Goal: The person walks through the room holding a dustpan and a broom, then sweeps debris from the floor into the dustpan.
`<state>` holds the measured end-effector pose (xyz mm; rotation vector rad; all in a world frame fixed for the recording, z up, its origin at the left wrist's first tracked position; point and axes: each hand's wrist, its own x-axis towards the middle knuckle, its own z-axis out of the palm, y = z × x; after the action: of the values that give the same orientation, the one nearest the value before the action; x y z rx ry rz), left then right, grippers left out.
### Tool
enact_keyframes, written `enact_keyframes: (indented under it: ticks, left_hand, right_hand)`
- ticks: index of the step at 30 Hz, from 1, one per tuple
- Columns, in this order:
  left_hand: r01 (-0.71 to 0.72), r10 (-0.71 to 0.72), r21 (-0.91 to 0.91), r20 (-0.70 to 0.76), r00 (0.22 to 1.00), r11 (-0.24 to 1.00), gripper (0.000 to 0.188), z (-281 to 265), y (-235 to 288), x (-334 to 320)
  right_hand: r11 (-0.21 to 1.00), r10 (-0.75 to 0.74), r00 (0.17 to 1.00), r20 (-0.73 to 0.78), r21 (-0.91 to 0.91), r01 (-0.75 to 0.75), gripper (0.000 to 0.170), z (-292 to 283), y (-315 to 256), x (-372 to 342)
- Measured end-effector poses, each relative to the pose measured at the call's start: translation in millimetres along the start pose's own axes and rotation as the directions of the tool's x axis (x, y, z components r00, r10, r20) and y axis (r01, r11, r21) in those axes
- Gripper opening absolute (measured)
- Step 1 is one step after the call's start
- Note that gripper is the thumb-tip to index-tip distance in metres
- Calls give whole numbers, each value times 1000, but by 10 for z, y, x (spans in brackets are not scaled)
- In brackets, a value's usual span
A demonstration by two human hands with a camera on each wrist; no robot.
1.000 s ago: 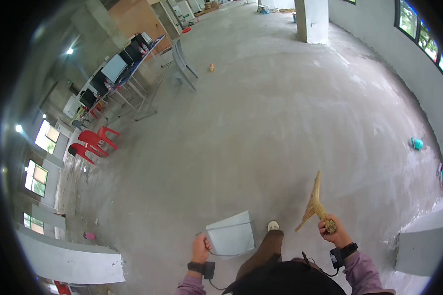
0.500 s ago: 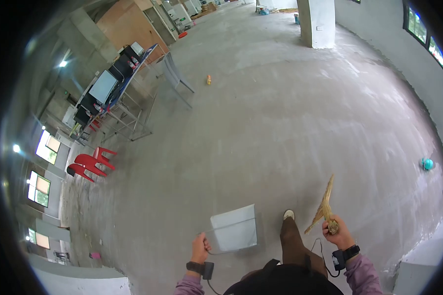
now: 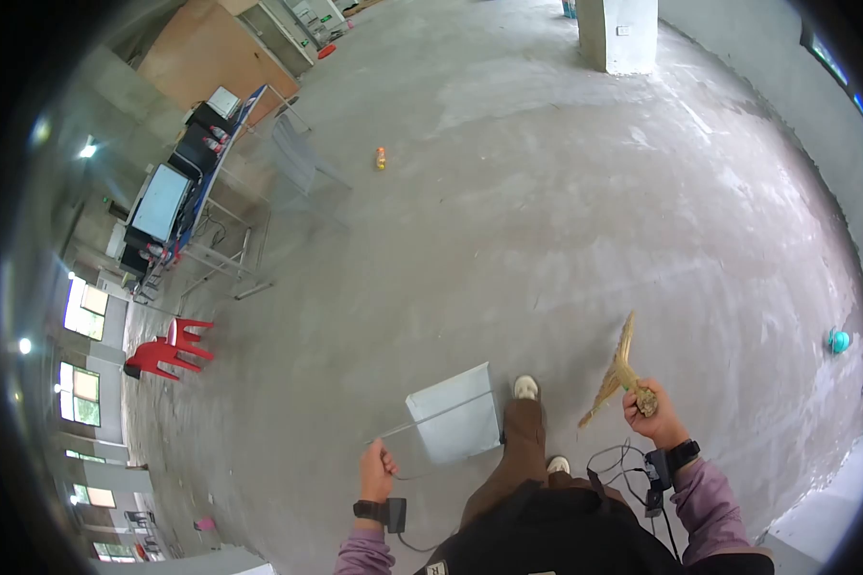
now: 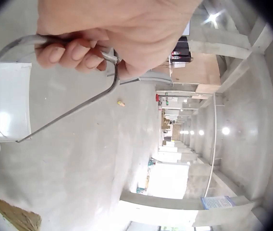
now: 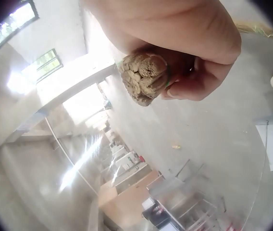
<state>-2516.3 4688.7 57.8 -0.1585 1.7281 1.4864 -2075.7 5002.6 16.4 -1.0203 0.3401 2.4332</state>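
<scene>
My left hand (image 3: 378, 471) grips the thin metal handle (image 4: 74, 111) of a white dustpan-like pan (image 3: 454, 412), which hangs low over the floor to the hand's right in the head view. In the left wrist view the fingers curl round the bent metal rod and part of the pan (image 4: 6, 103) shows at the left edge. My right hand (image 3: 654, 414) holds a short straw broom (image 3: 608, 381) by its handle, the bristles spread away from me. The bound handle end (image 5: 143, 78) pokes out of the fist in the right wrist view.
An orange bottle (image 3: 381, 158) lies on the concrete floor ahead. Desks with monitors (image 3: 161, 201), a grey chair (image 3: 297, 153) and red chairs (image 3: 168, 353) stand on the left. A pillar (image 3: 629, 36) is ahead; a teal object (image 3: 838, 341) lies near the right wall.
The head view has shifted, with the desks and red chairs now further left. The feet have changed places in a step. Both hands keep their hold; the pan appears slightly higher and turned.
</scene>
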Motion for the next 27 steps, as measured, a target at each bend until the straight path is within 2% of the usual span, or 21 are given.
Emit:
enact_keyframes:
  ticks: [5,9,11,17,21,23,27]
  left_hand:
    - [77,-76,-1,46,996,997,31,844,588,1333]
    - [136,-136,12,37,990,991,31,1520,1077,2051]
    - [152,-153,40,47,987,988,31,1790,1341,2416]
    - [141,-141,16,26,990,990,32,2893,2307,3422]
    - [114,-113,71,-18,993,991,32,3549,2694,4152]
    - [105,-100,113,-54,994,988,33,3945,3087,4454]
    - [79,-77,76,-27,997,994,32,4583,3788,4984]
  right_hand:
    - [999,-50,997,-50,2,50,13,845,-698,864]
    - [997,-31,998,-63,74,36,12,1528,-1232,1338]
    - [996,-73,995,-69,55,77,12,1860,-1528,1549]
    - [990,-136,982,-130,19,140,11,2793,-2486,2351]
    - [986,-164,977,-139,-13,164,14,3346,-3343,3217]
    - [987,-160,981,-112,3,161,14,3700,-3802,3651]
    - [990,-110,989,-100,73,118,13,4427,-4571,4154]
